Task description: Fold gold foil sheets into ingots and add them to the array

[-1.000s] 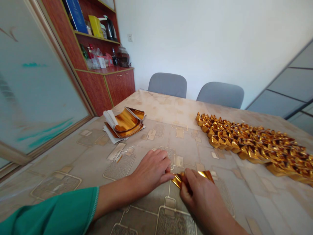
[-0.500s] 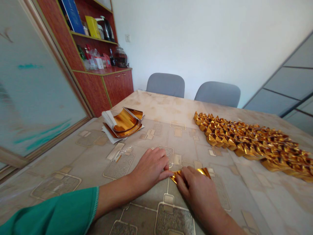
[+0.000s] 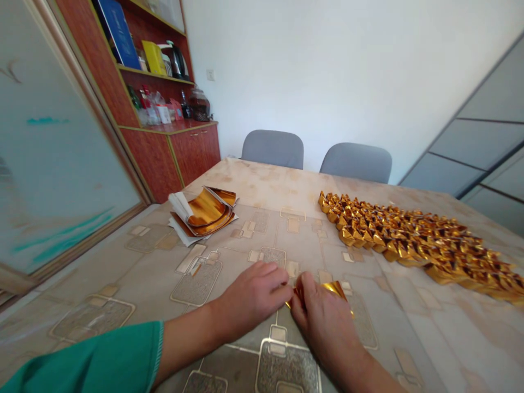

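My left hand [image 3: 251,297] and my right hand [image 3: 323,322] meet low on the patterned table [image 3: 123,273], both pinched on one small folded piece of gold foil paper [image 3: 333,288]. Most of that piece is hidden under my right fingers; only a shiny edge shows. My left arm wears a green sleeve [image 3: 82,363]. To the right lies a long spread of folded gold paper ingots [image 3: 409,243] in rows. A stack of flat gold foil sheets [image 3: 204,213], with the top sheets curled up, sits at the left of the table.
Two grey chairs [image 3: 272,148] stand at the far side of the table. A red-brown cabinet [image 3: 180,144] with shelves of bottles, a kettle and boxes stands at the left wall. A frosted glass panel [image 3: 53,164] fills the left.
My hands have drawn closer together over the gold piece, and my right fingers now cover more of it. The view has tilted slightly; the rest of the table is unchanged.
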A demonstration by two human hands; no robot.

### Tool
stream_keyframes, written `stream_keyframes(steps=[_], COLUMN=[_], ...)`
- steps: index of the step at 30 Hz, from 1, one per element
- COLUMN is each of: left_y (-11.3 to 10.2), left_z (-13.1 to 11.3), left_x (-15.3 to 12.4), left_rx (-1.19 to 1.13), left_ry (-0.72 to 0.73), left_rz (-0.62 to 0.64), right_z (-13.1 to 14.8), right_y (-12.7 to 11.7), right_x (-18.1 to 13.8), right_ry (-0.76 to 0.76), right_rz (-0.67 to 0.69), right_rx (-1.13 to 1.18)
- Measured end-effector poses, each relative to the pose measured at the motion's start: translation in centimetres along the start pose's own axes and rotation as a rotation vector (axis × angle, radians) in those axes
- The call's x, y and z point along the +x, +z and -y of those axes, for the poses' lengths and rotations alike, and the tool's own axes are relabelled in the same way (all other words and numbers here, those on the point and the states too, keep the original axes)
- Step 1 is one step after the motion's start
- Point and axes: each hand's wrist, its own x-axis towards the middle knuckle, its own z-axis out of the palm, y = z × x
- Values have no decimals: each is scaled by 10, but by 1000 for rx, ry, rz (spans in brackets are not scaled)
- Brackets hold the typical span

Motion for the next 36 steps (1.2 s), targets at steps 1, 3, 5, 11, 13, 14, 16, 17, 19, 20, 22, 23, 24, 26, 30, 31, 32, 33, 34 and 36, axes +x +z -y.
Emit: stream_keyframes(steps=[1, 3, 5, 11, 13, 14, 16, 17, 19, 20, 22, 23, 24, 26, 30, 31, 32, 33, 34, 36], left_y=[1, 2, 2, -4, -5, -6, -6, -7, -7, -8, -8, -8, -8, -8, -10, -10, -11, -11, -11, -11], left_z=[-3, -7, -10, -13, -13, -13, -12, -12, -11, -11, -11, -11, -12, -12, -11, -11, -11, -10, -10, -10], left_x=[-2, -7, -11, -11, -10, -9, -9, -9, -9, -8, -7, -7, -7, -6, -8, -8, -9, -9, -9, -9], left_rx=[-19, -73, -131, -169, -162, -156, -142, -140, -140, -138, -123, -112, -100, -82, -83, -85, -88, -86, -83, -78], left_ry=[63, 104, 81, 4, 11, 21, 40, 47, 57, 61, 71, 74, 78, 87, 130, 140, 147, 149, 147, 149], left_rz=[-3, -7, -3, 74, 81, 79, 82, 89, 108, 122, 148, 161, 174, 185, 177, 176, 175, 174, 175, 185], right_z=[0, -2, -7, -31, -33, -33, -30, -28, -24, -22, -19, -18, -18, -20, -28, -30, -32, -34, -36, -39], right_y=[0, -2, -8, -28, -28, -27, -24, -21, -17, -15, -13, -13, -13, -14, -22, -25, -28, -31, -34, -38], right_x=[0, 1, 3, -6, -13, -17, -22, -23, -24, -24, -23, -22, -22, -22, -27, -29, -31, -32, -34, -36], right_ry=[1, 7, 31, 103, 85, 82, 96, 104, 113, 111, 89, 74, 58, 33, 7, -19, -55, -98, -142, -210], right_rz=[5, 39, 92, 215, 232, 236, 228, 216, 181, 162, 132, 124, 122, 130, 173, 182, 190, 196, 202, 207], right_rx=[18, 92, 248, 621, 611, 605, 584, 566, 513, 479, 419, 399, 390, 409, 561, 592, 611, 616, 613, 598])
